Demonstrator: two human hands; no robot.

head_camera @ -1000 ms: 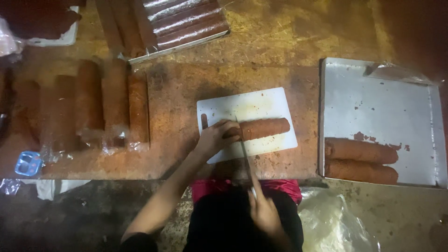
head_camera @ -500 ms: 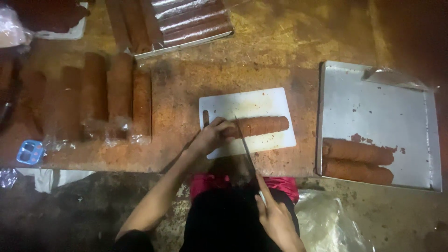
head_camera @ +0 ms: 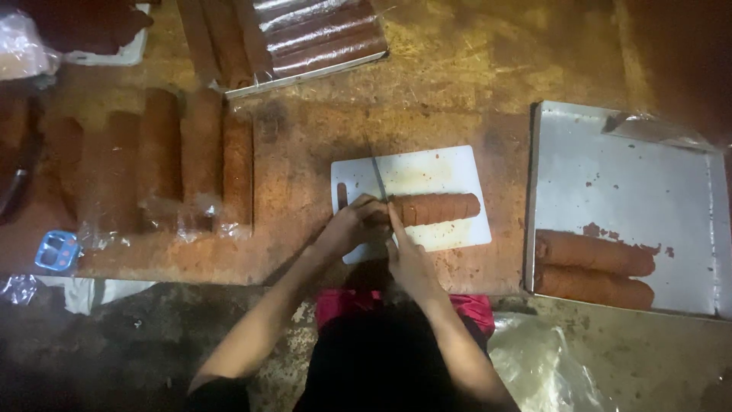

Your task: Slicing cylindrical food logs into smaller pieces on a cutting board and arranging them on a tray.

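A brown roll (head_camera: 436, 207) lies lengthwise on a white cutting board (head_camera: 442, 169) on the wooden table. My left hand (head_camera: 352, 227) presses on the roll's left end. My right hand (head_camera: 408, 259) is shut on a knife (head_camera: 378, 177) whose blade stands across the roll, right beside my left fingers, with its tip reaching to the far side of the board.
A steel tray (head_camera: 618, 175) at the right holds two rolls (head_camera: 593, 253) along its near edge. Several wrapped rolls (head_camera: 200, 156) lie in a row on the left. Another tray of rolls (head_camera: 320, 40) sits at the back. A small blue object (head_camera: 56, 250) lies at the near left.
My right hand moved forward from near my body up to the board, and the knife now sits across the roll's left end. My left hand stayed on the roll.
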